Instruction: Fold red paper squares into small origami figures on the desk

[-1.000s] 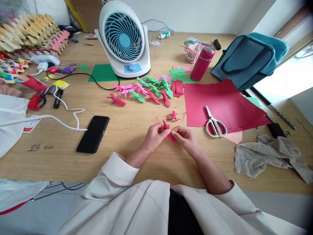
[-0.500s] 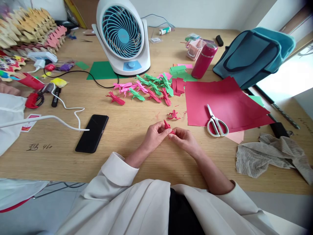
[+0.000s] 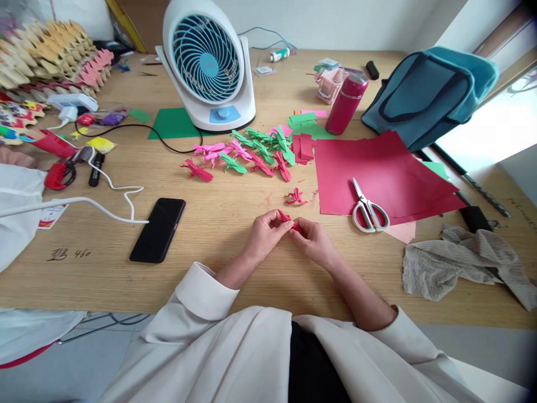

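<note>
A small folded red paper piece [image 3: 285, 216] is pinched between my two hands, just above the wooden table [image 3: 235, 224]. My left hand [image 3: 267, 232] is closed on its left side, thumb on top. Opposite it, my right hand [image 3: 314, 240] grips the lower right end, and the fingertips hide much of the paper. Right beyond my hands lies a red folded paper insect [image 3: 296, 196] with thin legs. Farther back is a cluster of similar figures, with green ones [image 3: 262, 148], pink ones [image 3: 210, 150] and red ones [image 3: 197, 170].
White-handled scissors [image 3: 369, 211] rest on large red paper sheets [image 3: 377, 162] to the right. A grey cloth [image 3: 436, 268] lies at the right front. To the left is a black phone [image 3: 158, 229]. A fan [image 3: 207, 64], red bottle [image 3: 347, 103] and blue bag [image 3: 423, 95] stand behind.
Both hands stay in nearly the same place. The paper piece has tilted flatter, and my right fingers have shifted slightly along it. The whole view has moved a little.
</note>
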Tool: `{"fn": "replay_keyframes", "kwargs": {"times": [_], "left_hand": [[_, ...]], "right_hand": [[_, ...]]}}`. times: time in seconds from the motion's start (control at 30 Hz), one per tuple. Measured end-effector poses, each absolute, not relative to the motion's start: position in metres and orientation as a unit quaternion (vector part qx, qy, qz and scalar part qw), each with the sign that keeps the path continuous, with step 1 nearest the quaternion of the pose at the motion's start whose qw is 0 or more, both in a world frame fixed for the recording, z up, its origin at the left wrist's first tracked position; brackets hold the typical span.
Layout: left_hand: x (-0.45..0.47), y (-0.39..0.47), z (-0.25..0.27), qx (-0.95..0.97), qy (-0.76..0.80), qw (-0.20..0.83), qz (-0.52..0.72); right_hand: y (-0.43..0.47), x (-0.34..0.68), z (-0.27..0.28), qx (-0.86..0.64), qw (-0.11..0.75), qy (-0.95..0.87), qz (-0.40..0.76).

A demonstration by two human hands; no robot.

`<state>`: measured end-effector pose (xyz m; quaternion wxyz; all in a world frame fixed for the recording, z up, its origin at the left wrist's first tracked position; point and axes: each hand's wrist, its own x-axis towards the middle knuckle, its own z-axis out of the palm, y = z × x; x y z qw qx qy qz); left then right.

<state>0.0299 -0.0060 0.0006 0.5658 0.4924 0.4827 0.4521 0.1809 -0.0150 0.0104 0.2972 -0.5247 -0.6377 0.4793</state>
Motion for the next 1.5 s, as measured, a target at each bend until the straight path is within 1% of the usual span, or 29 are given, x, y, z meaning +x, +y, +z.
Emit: {"fn": "replay_keyframes", "kwargs": {"times": [0.17,0.27,0.33,0.43,0.57,0.73,0.77,0.8,0.87,0.9,0.93,1.0,1.1,1.2,1.27,1.37,1.43,1.5], "left_hand": [[0.030,-0.004,-0.005,0.474,0.490,0.552,0.481],[0.026,-0.001,-0.001,0.414,0.497,0.560,0.518],[0.023,0.000,0.001,0.394,0.499,0.564,0.526],[0.022,-0.004,0.003,0.394,0.498,0.577,0.514],[0.027,-0.014,0.003,0.413,0.508,0.588,0.475],[0.023,-0.024,0.001,0.454,0.503,0.593,0.435],[0.018,-0.026,0.002,0.476,0.505,0.567,0.443],[0.012,-0.029,0.004,0.507,0.513,0.516,0.463],[0.000,-0.034,0.009,0.601,0.542,0.318,0.494],[-0.005,-0.037,0.012,0.666,0.529,0.219,0.478],[-0.010,-0.039,0.015,0.729,0.494,0.146,0.450],[-0.015,-0.040,0.018,0.830,0.400,0.071,0.383],[-0.015,-0.037,0.015,0.894,0.312,0.059,0.316],[-0.011,-0.032,0.008,0.909,0.290,0.061,0.292],[-0.010,-0.032,0.003,0.915,0.284,0.056,0.282],[-0.010,-0.035,-0.002,0.918,0.295,0.051,0.262],[-0.010,-0.039,-0.005,0.919,0.309,0.049,0.240],[-0.009,-0.042,-0.008,0.921,0.315,0.047,0.223]], "right_hand": [[-0.017,0.183,0.014,-0.534,0.284,-0.642,0.471],[-0.017,0.185,0.012,-0.518,0.286,-0.630,0.503],[-0.017,0.186,0.011,-0.491,0.307,-0.607,0.545],[-0.016,0.186,0.009,-0.460,0.340,-0.573,0.587],[-0.016,0.182,0.005,-0.482,0.363,-0.548,0.579],[-0.017,0.183,0.006,-0.503,0.350,-0.539,0.577],[-0.017,0.185,0.007,-0.508,0.344,-0.536,0.580],[-0.017,0.186,0.009,-0.511,0.336,-0.531,0.586],[-0.016,0.190,0.012,-0.515,0.318,-0.523,0.600],[-0.016,0.191,0.014,-0.514,0.308,-0.519,0.609],[-0.016,0.192,0.015,-0.511,0.298,-0.514,0.620],[-0.015,0.192,0.017,-0.501,0.278,-0.507,0.643],[-0.016,0.190,0.018,-0.480,0.257,-0.498,0.675],[-0.019,0.192,0.018,-0.475,0.240,-0.496,0.686],[-0.022,0.197,0.016,-0.471,0.231,-0.521,0.673],[-0.031,0.207,0.013,-0.465,0.243,-0.591,0.612],[-0.040,0.214,0.012,-0.480,0.251,-0.647,0.537],[-0.049,0.219,0.011,-0.491,0.232,-0.711,0.446]]}}
